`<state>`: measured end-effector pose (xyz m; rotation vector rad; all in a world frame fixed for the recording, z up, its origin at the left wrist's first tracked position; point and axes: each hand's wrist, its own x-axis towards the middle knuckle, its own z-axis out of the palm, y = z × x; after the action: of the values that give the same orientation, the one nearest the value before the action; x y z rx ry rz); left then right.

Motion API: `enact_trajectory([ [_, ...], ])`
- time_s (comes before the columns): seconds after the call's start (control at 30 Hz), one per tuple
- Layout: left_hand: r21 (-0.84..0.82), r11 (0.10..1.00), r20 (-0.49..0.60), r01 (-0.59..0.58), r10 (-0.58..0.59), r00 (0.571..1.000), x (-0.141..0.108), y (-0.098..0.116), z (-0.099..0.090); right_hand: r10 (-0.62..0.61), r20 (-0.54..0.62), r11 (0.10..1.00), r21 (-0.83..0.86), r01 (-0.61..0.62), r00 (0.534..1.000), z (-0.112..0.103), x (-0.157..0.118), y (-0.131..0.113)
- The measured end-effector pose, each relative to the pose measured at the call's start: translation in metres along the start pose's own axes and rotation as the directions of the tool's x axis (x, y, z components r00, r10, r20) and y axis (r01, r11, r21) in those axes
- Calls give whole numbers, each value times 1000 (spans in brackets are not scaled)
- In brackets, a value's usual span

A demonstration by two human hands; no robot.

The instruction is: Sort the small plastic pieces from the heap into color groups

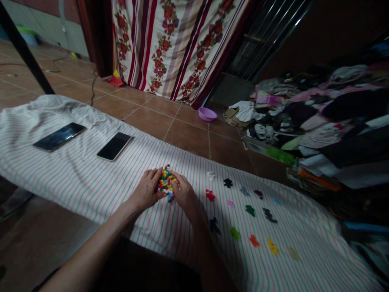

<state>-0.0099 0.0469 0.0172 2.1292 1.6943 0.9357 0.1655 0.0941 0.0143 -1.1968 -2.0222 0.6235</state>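
Both wrists bent inward, arms reaching forward. Left hand (146,190) and right hand (184,194) face each other, fingers curled and clamped on opposite sides of a multicoloured cluster of small interlocking plastic bricks (166,183). Cluster held upright between them, low over a white bedsheet with pink and green stripes (91,190). Small red brick cluster (210,195) lies just beside right hand; dark blue brick cluster (214,225) lies near it.
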Motion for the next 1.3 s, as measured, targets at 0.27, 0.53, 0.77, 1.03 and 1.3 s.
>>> enact_trajectory([
  [0.27, -171, 974, -120, 150, -172, 978, 0, -4, 10, -108, -12, 983, 147, 109, 994, 12, 2, 0],
  [0.53, -132, 975, -83, 177, -189, 979, 0, -2, -10, -351, 76, 929, -99, 358, 933, 15, 0, -7],
  [0.77, 15, 993, -62, 118, -117, 991, -10, -5, -21, -345, 119, 896, -253, 364, 931, 13, -6, -13],
  [1.03, 186, 977, 21, 101, -107, 994, -18, -1, -39, -400, 100, 895, -174, 412, 911, 3, 1, -1],
  [1.3, 222, 943, 233, 247, -298, 926, -19, -1, -52, -110, 182, 965, -215, 149, 977, -30, -9, -2],
])
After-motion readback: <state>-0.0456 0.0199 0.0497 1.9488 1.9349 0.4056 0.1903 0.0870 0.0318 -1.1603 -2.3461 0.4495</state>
